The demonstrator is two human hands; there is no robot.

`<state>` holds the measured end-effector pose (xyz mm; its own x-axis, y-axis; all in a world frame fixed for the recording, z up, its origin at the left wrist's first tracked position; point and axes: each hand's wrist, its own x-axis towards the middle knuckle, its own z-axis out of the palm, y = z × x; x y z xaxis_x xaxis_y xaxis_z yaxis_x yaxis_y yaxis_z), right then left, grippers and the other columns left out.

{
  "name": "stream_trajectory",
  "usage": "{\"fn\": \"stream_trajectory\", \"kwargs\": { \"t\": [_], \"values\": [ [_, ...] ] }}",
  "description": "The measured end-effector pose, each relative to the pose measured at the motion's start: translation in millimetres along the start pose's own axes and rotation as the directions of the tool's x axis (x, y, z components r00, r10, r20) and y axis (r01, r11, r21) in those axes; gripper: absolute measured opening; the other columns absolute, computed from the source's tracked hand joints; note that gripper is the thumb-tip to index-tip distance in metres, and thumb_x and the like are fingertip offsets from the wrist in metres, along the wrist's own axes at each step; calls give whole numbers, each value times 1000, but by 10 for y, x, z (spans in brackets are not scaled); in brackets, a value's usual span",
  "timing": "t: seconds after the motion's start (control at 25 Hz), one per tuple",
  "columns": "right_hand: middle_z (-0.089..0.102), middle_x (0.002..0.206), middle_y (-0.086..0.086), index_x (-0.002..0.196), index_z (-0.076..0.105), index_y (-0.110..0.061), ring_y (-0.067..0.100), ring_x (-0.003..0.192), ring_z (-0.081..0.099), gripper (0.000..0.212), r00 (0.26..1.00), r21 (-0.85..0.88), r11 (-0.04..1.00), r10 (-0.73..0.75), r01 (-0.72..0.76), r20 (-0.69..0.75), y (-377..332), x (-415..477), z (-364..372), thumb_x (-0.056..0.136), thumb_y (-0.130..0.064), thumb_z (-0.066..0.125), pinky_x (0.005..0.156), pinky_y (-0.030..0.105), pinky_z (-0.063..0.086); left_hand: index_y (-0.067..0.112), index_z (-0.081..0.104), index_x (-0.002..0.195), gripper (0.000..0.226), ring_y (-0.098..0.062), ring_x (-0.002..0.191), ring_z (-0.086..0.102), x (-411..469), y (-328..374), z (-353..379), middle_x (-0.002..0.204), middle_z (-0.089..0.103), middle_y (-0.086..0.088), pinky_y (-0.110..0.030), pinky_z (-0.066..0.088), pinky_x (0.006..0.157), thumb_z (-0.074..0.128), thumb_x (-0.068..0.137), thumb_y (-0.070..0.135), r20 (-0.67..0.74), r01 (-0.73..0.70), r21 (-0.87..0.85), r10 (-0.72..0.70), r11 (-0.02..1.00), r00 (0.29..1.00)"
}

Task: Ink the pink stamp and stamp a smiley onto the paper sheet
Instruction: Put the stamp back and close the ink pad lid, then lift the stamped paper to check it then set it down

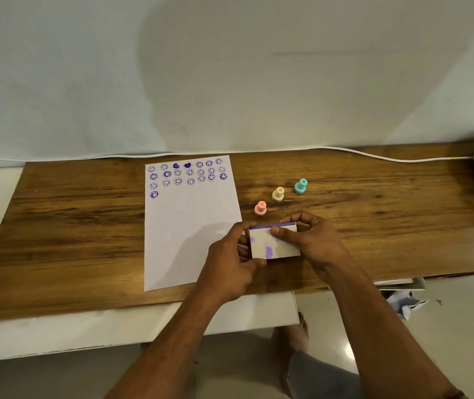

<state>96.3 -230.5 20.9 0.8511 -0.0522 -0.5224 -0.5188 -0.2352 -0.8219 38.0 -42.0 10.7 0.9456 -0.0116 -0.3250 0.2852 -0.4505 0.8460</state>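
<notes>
Opening the ink pad (pixel 274 241) looks like the step in hand here: both hands are on the little white box just right of centre, low in the frame, and a purple strip shows along its far edge, so I'd guess the lid is just cracking open or about to. The left hand (pixel 231 262) is wrapped around the box's left end, the right hand (pixel 309 236) pinches the right end with the thumb on top, so both are closed on the pad, not free. The pink stamp (pixel 260 208) stands untouched just above the pad, with a cream stamp (pixel 278 194) and a teal stamp (pixel 301 186) lined up diagonally toward the upper right. The paper (pixel 189 226) lies left of the hands, its top rows already full of purple smileys and a couple of hearts, with loads of blank space below. Next move, I reckon: get the lid fully off, free one hand, grab the pink one by its knob, press it into the ink. The surface (pixel 72 226) is a wood-grain board sitting on something white; a white cable (pixel 374 155) runs along the back edge, and a pale cloth backdrop (pixel 230 67) fills the top half. Tiled floor and the person's foot show at the bottom.
</notes>
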Motion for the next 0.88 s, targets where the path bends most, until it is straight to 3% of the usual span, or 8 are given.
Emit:
{"fn": "stream_trajectory", "kwargs": {
  "t": [0.16,0.28,0.48,0.6,0.72,0.88],
  "values": [
    [83,95,-3,103,77,-23,18,92,80,45,995,64,998,-22,15,102,25,-2,-35,61,-31,91,64,28,64,40,44,141,77,-12,96,66,18,-28,-39,127,68,4,-3,50,57,87,79,25,-25,-10,1,10,1000,1000],
    [83,99,-2,108,76,-21,18,95,80,48,992,83,996,-35,25,121,26,17,-56,63,-31,89,71,33,65,40,43,143,78,-14,102,65,35,-45,-41,133,66,3,-4,51,56,86,80,23,-22,-16,-22,16,1000,1000],
    [83,102,5,114,68,-20,20,94,80,59,995,82,995,-56,49,79,-29,17,14,61,-34,88,78,41,66,42,43,144,80,-9,95,66,47,-68,-72,128,66,5,-9,56,63,86,80,23,-40,-24,-50,22,998,999],
    [79,106,3,114,63,-22,19,98,78,54,998,89,995,-47,51,-50,-52,67,-69,68,-35,88,79,40,65,39,44,149,81,-11,102,70,56,-69,-113,125,67,11,-15,59,74,85,82,20,-64,-18,-78,13,997,998],
    [75,113,0,114,64,-26,16,100,74,46,962,66,997,-9,28,-273,-32,159,-274,77,-32,90,74,38,64,35,50,147,72,-5,98,71,57,-109,-185,119,68,16,-8,55,76,81,85,14,-100,-21,-82,13,996,995],
    [74,121,5,126,67,-21,16,96,67,54,901,-152,987,-22,-49,-434,81,235,-364,80,-40,89,70,33,56,32,57,141,61,0,95,69,52,-128,-241,118,69,16,-1,50,71,80,87,15,-137,-24,-58,16,998,990]
  ]
}}
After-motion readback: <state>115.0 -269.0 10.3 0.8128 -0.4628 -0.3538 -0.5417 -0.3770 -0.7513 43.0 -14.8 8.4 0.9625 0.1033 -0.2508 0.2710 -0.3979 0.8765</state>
